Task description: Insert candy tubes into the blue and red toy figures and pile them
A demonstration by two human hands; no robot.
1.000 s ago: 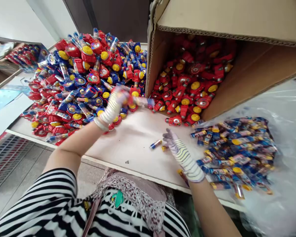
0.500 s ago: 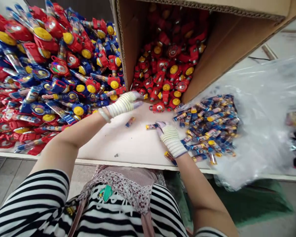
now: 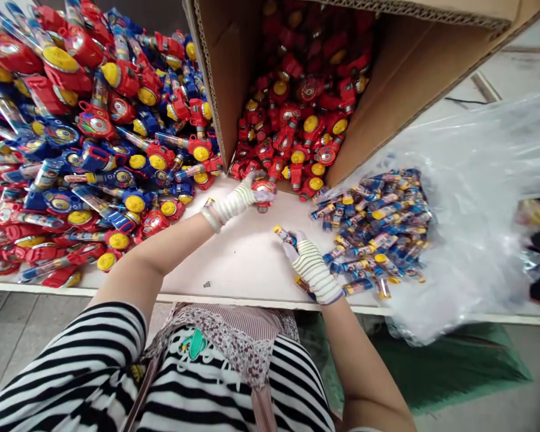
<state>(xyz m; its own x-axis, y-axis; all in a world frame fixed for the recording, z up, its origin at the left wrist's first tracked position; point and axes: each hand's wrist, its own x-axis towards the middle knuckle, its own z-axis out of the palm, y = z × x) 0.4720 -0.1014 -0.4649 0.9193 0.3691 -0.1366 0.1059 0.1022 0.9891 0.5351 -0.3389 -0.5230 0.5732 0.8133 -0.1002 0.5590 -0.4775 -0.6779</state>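
Note:
Both my hands wear white ribbed gloves. My left hand (image 3: 242,198) is closed around a red toy (image 3: 261,191) at the mouth of the tipped cardboard box (image 3: 387,102), just in front of the red toys spilling out. My right hand (image 3: 308,264) pinches a small candy tube (image 3: 282,235) with a yellow cap, lifted just above the white table (image 3: 238,264). The pile of loose candy tubes (image 3: 373,228) lies right of that hand on a clear plastic bag.
A large heap of red and blue toys with tubes attached (image 3: 85,144) covers the table's left side. The clear plastic bag (image 3: 472,198) spreads to the right. The table's front edge runs just before my striped shirt and apron.
My left hand moved right from the table to the box mouth and closed on a red toy. My right hand picked a candy tube up off the table.

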